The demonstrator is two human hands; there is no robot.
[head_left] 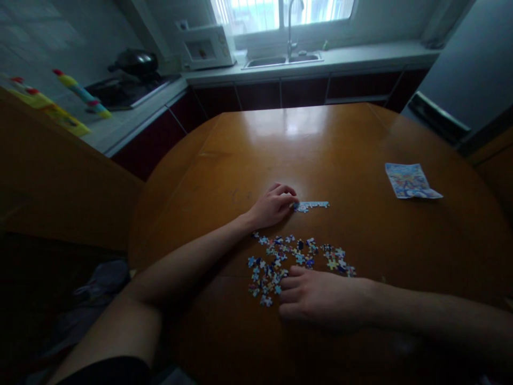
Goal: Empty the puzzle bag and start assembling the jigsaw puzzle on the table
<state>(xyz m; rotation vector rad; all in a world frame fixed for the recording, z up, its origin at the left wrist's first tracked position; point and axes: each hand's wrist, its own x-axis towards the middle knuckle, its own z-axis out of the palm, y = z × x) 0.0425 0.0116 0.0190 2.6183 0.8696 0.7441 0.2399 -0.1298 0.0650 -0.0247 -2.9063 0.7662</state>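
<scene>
A narrow strip of joined jigsaw pieces (315,204), mostly pale blue with a straight far edge, lies flat on the table. My left hand (272,206) is at its left end, index finger and thumb closed on a small dark-blue puzzle piece (296,205) that touches the strip or nearly does. Closer to me spreads a loose heap of mixed-colour jigsaw pieces (276,262). Over the heap's near right part rests my right hand (316,295), palm down, fingers stretched left and slightly apart. Its fingertips touch pieces there, and whatever lies beneath the palm is hidden.
The wooden table (256,149) has rounded ends. A creased, colourful printed sheet (412,181) lies at the right. Beyond are a counter with a sink (286,60), a white microwave (208,47), a stove with a dark pot (138,62), and bottles (80,93) at the left.
</scene>
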